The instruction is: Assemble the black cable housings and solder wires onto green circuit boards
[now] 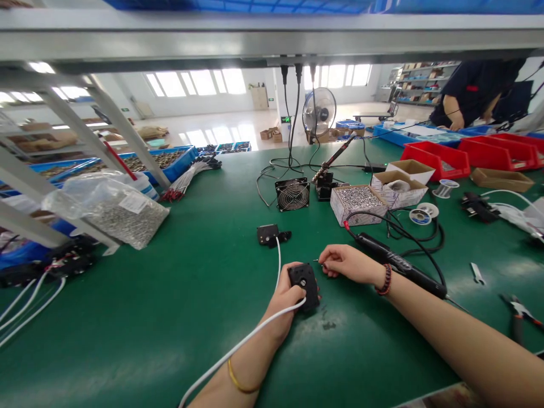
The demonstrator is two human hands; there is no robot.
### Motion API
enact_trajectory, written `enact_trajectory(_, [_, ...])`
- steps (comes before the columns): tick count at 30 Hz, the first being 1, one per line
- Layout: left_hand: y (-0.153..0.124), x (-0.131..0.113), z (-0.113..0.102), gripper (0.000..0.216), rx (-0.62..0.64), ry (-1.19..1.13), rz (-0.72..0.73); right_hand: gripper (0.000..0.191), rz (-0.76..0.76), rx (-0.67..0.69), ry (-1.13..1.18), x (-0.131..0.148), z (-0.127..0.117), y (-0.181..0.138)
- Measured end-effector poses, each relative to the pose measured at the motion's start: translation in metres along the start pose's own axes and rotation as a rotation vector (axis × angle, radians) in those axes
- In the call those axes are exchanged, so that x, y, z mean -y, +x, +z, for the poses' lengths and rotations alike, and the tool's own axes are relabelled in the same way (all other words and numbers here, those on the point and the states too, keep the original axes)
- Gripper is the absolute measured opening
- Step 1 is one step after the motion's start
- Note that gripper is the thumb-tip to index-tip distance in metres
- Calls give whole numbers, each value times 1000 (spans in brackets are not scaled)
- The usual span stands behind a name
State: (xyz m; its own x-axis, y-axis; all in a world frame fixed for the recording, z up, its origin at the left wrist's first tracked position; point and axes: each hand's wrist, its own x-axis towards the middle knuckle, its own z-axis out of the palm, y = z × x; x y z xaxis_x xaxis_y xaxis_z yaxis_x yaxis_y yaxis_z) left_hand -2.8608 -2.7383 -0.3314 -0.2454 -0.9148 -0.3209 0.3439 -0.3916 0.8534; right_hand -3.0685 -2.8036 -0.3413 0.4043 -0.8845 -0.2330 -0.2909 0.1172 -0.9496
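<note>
My left hand [289, 296] is closed around a black plastic housing [309, 282], its thumb pressed on the upper face near a round metal part. A white cable [242, 344] runs from the housing down over my left forearm. Just right of the housing, my right hand [342, 262] pinches a small screw [316, 260], its thin tip pointing left. Beyond my left hand lies another black unit [267, 233] with a white cable. A black electric screwdriver [399, 264] rests on the green bench behind my right wrist.
A box of small metal parts [359, 199], a small fan [293, 194] and a soldering iron [334, 158] stand at the back. Pliers [519, 313] lie at right, a bag of screws [127, 212] at left. Red bins [436, 162] line the far right, where a person [476, 93] stands.
</note>
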Motion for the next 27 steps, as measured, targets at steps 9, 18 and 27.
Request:
enact_trajectory(9, [1, 4, -1, 58, -18, 30, -1, 43, -91, 44, 195, 23, 24, -20])
enact_trajectory(18, [8, 13, -8, 57, 27, 124, 10, 12, -230, -95, 18, 30, 42, -23])
enact_trajectory(27, [0, 7, -3, 54, 31, 157, 11, 8, -263, -148, -276, 28, 41, -22])
